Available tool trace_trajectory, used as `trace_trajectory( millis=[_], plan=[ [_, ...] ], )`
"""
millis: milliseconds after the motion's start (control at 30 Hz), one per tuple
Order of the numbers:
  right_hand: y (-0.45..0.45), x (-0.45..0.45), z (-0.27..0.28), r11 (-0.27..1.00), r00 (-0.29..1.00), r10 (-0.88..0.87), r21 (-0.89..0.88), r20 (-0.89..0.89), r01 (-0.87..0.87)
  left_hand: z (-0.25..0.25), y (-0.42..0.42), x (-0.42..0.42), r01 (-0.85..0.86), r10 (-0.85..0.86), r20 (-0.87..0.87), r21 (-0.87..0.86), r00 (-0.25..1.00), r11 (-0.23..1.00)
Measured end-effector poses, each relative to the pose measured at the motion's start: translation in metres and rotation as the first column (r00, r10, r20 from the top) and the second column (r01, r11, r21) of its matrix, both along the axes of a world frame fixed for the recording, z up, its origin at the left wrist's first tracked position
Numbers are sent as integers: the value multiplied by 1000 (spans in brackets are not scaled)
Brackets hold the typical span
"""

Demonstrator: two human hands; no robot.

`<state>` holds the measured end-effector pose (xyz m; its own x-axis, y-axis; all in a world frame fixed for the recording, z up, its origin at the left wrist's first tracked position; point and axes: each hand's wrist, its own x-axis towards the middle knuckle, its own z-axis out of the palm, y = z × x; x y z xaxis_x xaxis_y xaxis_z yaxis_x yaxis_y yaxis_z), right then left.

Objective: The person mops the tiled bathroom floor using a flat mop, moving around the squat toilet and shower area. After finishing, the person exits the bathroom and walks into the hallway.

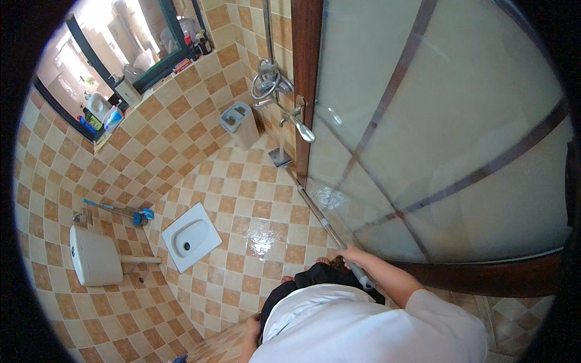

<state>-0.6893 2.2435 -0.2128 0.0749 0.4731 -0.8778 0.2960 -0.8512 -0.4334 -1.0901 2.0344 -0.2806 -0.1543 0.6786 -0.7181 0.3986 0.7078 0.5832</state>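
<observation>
My right hand is closed round the pole of a long-handled floor mop. Its small dark head lies on the tiled floor by the wall corner. A thin stream of water falls onto that head from a wall tap. Low at my side is my left hand, close to my dark shorts; its fingers are mostly hidden. The floor tiles look wet and shiny.
A white squat toilet is set in the floor on the left, with a cistern and a blue toilet brush beyond. A bin stands by the wall. A frosted glass partition rises on the right. Bottles line the window sill.
</observation>
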Motion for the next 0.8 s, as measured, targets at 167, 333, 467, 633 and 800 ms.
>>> trace_trajectory(
  millis=[167, 333, 467, 633, 800],
  plan=[
    [23, -6, -14, 999, 999, 13, 36, -38, -11, 5, -3, -6, 25, -23, -103, 15, 994, 1000],
    [22, 1, -21, 998, 986, -31, 53, -167, 40, 32, -2, 3, 87, -86, -122, 1, 989, 996],
    [21, -1, -7, 995, 990, -35, 87, -133, 47, 33, -10, 4, 37, -38, -33, -20, 999, 999],
    [8, 5, 12, 999, 995, 37, 7, -88, -36, 17, -23, 8, -84, 83, -23, -40, 996, 996],
    [-17, 16, 24, 997, 998, 54, -52, -36, -56, 4, -24, 9, -126, 126, 40, 3, 991, 992]
  ],
)
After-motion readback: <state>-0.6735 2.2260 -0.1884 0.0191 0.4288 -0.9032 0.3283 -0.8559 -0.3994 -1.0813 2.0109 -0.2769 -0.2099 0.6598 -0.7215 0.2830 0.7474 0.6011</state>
